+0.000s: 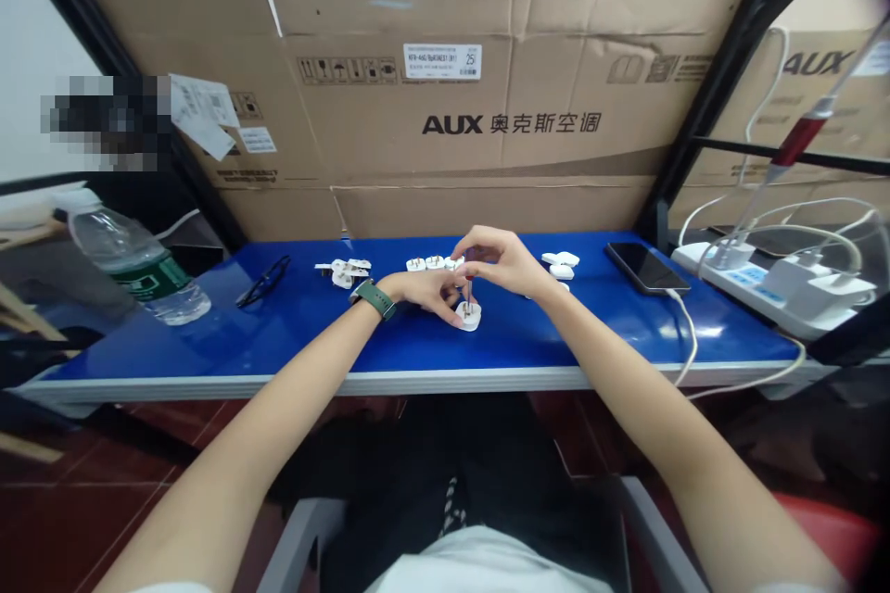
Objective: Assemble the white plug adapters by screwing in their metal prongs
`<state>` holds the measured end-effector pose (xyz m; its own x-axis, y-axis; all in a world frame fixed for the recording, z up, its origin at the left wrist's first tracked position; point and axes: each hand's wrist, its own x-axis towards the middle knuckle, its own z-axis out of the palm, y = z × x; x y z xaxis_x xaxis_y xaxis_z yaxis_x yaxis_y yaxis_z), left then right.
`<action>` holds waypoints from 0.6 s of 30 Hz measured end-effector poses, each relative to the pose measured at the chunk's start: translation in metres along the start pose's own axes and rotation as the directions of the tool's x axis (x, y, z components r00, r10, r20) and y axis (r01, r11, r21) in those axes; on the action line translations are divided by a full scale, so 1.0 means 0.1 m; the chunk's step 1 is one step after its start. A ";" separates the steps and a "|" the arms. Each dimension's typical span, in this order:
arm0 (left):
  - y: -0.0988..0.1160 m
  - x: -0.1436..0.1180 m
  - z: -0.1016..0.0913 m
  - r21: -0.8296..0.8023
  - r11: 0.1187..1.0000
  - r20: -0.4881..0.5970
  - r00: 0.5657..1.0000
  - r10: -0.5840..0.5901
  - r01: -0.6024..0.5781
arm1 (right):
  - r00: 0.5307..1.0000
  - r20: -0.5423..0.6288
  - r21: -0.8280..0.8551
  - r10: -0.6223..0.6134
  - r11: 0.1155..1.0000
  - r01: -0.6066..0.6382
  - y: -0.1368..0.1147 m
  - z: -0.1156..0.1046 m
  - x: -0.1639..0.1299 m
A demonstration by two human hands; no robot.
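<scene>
Two hands meet mid-worktop. My left hand pins a small white plastic plug piece flat on the glossy blue worktop. My right hand's fingers pinch a thin upright screwdriver, directly above the piece, pointing straight down.

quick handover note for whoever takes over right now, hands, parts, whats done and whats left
Left hand: steadying a white plug piece on the blue table.
Right hand: pinching a thin screwdriver, tip down on that piece.
Other white pieces: one group to the left, a row behind the hands, a few to the right.
Done: cannot tell which pieces are finished.
Left: the piece in hand, at least.
</scene>
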<state>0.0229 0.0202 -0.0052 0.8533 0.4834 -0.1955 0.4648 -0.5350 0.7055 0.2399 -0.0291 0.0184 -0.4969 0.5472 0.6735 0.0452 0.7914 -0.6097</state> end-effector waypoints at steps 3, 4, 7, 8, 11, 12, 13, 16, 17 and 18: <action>0.03 0.05 -0.06 -0.011 1.000 0.089 0.996 -0.008 0.009 | 0.998 0.058 0.044 -0.001 0.999 -0.002 -0.06 -0.02 -0.01; 0.06 0.06 -0.09 -0.006 1.000 0.108 0.994 -0.009 0.010 | 0.997 0.081 0.076 0.005 0.997 -0.011 -0.07 -0.02 -0.01; 0.16 0.10 -0.15 0.057 0.998 0.129 0.991 -0.029 0.022 | 0.994 0.103 0.143 0.031 0.989 -0.046 -0.04 -0.02 -0.02; 0.19 0.11 -0.16 0.086 0.996 0.130 0.991 -0.036 0.025 | 0.995 0.089 0.143 0.038 0.988 -0.050 -0.01 -0.02 -0.01; 0.26 0.13 -0.18 0.151 0.988 0.093 0.995 -0.030 0.016 | 1.000 0.020 0.071 0.020 0.997 -0.021 0.08 0.00 -0.01; 0.26 0.13 -0.17 0.156 0.988 0.080 0.997 -0.018 0.006 | 1.000 0.004 0.033 0.008 0.999 -0.008 0.10 0.00 0.00; 0.24 0.12 -0.16 0.152 0.988 0.065 0.998 -0.002 -0.008 | 1.000 -0.013 0.001 -0.003 1.000 0.003 0.11 0.00 0.00; 0.16 0.07 -0.09 0.090 0.996 0.058 0.998 0.025 -0.030 | 1.000 0.022 0.032 -0.015 0.999 0.014 0.08 -0.02 0.01; 0.12 0.06 -0.07 0.069 0.997 0.049 0.999 0.024 -0.027 | 0.998 0.063 0.089 -0.011 0.996 0.006 0.06 -0.02 0.01; 0.09 0.04 -0.05 0.053 0.998 0.039 0.999 0.021 -0.023 | 0.994 0.107 0.154 -0.006 0.988 -0.010 0.05 -0.02 0.01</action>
<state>0.0295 0.0205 0.0040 0.8714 0.4447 -0.2072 0.4570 -0.5822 0.6724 0.2420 -0.0245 0.0170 -0.5872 0.5098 0.6288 -0.0834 0.7345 -0.6734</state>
